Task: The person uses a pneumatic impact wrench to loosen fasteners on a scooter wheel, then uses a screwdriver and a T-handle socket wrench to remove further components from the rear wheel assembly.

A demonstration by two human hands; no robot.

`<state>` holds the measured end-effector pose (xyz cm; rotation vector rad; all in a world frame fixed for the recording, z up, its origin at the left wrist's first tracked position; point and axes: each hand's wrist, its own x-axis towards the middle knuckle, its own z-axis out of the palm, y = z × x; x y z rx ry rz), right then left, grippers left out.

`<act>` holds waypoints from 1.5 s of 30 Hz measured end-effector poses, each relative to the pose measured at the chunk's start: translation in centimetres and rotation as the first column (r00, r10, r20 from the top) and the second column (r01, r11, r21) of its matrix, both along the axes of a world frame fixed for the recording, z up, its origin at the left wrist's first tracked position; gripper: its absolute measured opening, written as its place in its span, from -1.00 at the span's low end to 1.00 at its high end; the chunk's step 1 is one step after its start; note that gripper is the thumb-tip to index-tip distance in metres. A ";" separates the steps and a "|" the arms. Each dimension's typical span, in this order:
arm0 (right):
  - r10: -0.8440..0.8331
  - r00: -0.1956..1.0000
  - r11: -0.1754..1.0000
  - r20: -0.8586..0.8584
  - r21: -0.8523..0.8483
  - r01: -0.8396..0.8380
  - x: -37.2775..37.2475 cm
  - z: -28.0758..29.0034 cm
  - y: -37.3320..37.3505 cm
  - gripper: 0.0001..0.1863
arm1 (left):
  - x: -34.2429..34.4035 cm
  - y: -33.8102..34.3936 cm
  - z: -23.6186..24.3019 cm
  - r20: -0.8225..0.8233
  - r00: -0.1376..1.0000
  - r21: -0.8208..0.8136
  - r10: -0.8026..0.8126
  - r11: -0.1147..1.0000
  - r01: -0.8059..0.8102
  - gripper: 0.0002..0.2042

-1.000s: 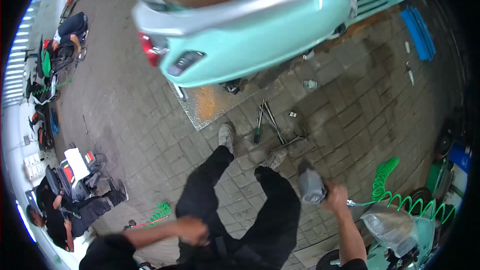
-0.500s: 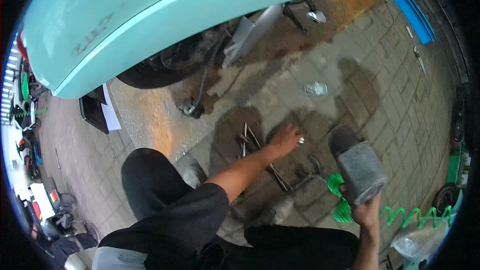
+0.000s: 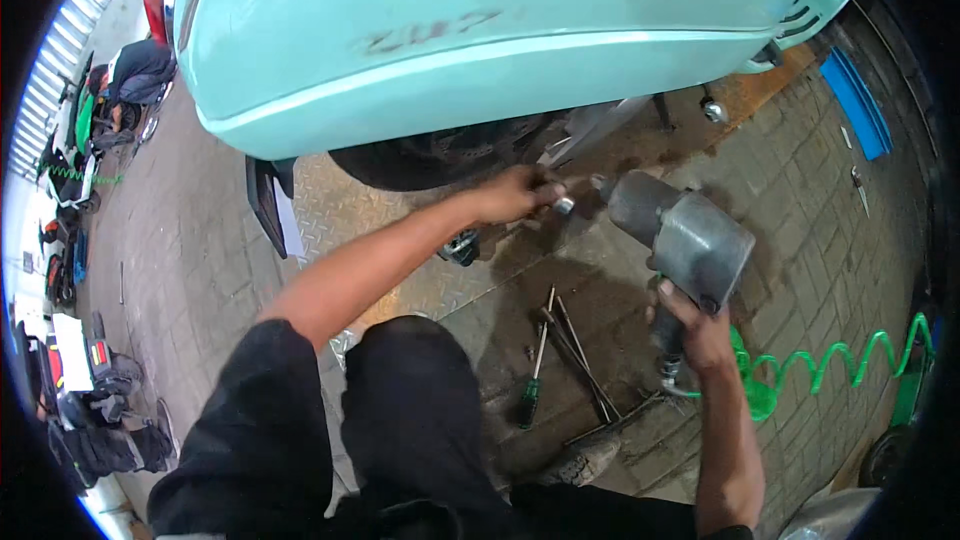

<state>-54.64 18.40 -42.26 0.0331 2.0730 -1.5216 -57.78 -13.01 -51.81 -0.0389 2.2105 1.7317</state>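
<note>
My right hand point(image 3: 698, 328) is closed round the handle of a grey air impact wrench point(image 3: 700, 240), whose nose points left toward the scooter. A green coiled hose point(image 3: 840, 365) trails from the handle end. My left hand point(image 3: 515, 197) pinches a small silver socket point(image 3: 565, 205), a short gap from the wrench's nose. Both hands are in front of the mint-green scooter body point(image 3: 500, 80), near its dark tyre point(image 3: 400, 168). Below them on the paving lie a green-handled screwdriver point(image 3: 530, 405) and several thin metal tools point(image 3: 585, 360).
A rusty chequered metal plate point(image 3: 325, 202) lies under the scooter. My bent knee point(image 3: 415, 390) is below my left forearm. A blue panel point(image 3: 857, 105) and pliers-like tool point(image 3: 860, 188) lie at right. At far left a person point(image 3: 140, 70) bends near other motorbikes.
My left hand has risen from the paving toward the tyre with the socket. My right hand has lifted the impact wrench and turned its nose leftward. The view has shifted.
</note>
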 end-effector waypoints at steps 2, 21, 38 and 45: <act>-0.083 0.993 0.927 0.087 -0.359 0.109 1.2 -2.8 -2.4 -0.59 | 2.9 0.5 -0.7 0.179 0.940 0.148 0.290 0.937 -0.318 -0.51; -0.136 0.963 0.939 0.233 -0.279 0.201 6.8 -4.3 -5.2 -0.73 | 5.7 1.4 -0.5 0.181 0.912 -0.086 0.368 0.930 -0.358 -0.18; -0.313 0.907 0.778 0.281 -0.472 0.415 8.5 -12.9 -13.0 -0.68 | 3.3 1.3 -3.3 0.538 0.756 0.626 0.372 0.424 -0.654 -0.62; -0.307 0.889 0.592 0.340 -0.663 0.458 6.8 -12.6 -16.3 -0.73 | 1.9 0.7 -3.8 0.494 0.765 0.671 0.413 0.379 -0.638 -0.67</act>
